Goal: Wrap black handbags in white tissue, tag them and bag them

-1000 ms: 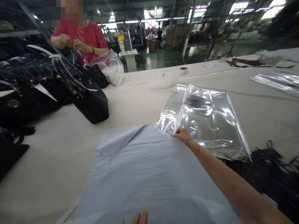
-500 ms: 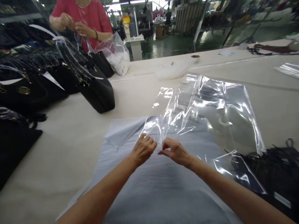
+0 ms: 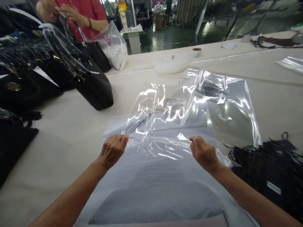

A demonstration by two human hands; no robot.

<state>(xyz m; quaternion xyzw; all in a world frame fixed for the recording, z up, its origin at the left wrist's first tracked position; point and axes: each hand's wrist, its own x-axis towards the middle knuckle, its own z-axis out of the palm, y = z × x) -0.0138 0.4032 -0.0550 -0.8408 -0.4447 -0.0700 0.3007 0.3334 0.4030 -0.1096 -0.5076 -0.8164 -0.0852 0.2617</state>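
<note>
Between my two hands stretches the near edge of a clear plastic bag point(image 3: 163, 138), shiny and creased. My left hand point(image 3: 115, 148) is closed on its left corner, and my right hand point(image 3: 204, 153) is closed on its right side. Under the bag lies a pale blue-grey sheet point(image 3: 146, 176), spread over the table and reaching toward me. More clear plastic point(image 3: 229, 110) lies flat beyond my right hand, with dark printing on part of it.
Black handbags point(image 3: 94, 91) with wrapped handles stand at the left. Behind them a person in red point(image 3: 94, 12) handles one. Dark straps and pieces point(image 3: 267, 173) are heaped at the right. A tape roll point(image 3: 197, 49) lies on the far side of the table point(image 3: 279, 104).
My hands have moved apart from close together, left hand leftward and right hand rightward. The bag's near edge is now spread wide between them. The view has tilted down slightly.
</note>
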